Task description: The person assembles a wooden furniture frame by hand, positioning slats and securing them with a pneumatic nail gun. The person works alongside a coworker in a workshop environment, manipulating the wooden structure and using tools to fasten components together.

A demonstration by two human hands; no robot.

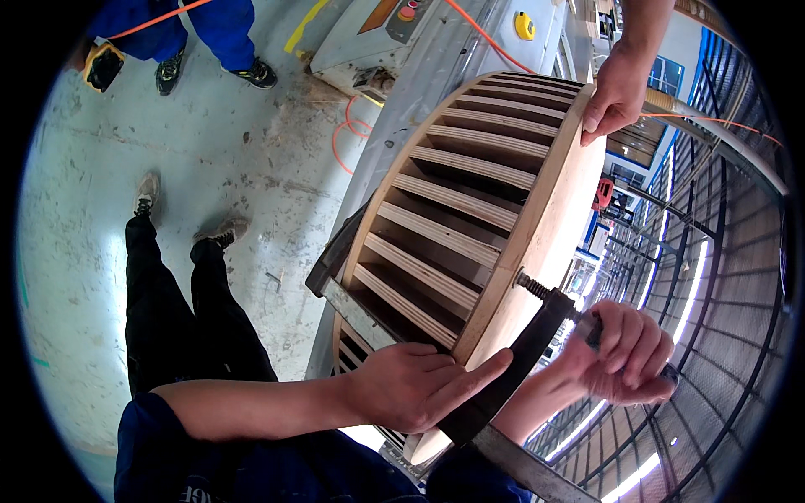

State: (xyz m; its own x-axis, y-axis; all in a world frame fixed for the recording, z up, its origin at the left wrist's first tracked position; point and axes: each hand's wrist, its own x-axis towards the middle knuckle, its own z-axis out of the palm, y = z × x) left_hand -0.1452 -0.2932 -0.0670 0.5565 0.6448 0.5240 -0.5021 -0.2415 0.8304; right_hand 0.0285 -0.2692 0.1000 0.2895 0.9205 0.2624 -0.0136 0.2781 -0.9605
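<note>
A curved wooden frame (457,197) with several plywood slats slants across the middle. A metal bar clamp (524,356) spans its near end, its screw tip at the frame's right-hand wooden edge. My right hand (625,352) is closed round the dark handle of the clamp's screw. My left hand (411,387) lies over the clamp's bar at the near end of the frame, fingers curled and the index finger stretched toward the sliding arm. The left palm's underside is hidden.
Another person's hand (616,96) holds the frame's far right edge. A grey machine (436,92) stands beyond, with a yellow tape measure (525,26) on it. An orange hose (340,138) trails to the floor. Someone in blue trousers (222,33) stands far left. Mesh fencing (713,335) is right.
</note>
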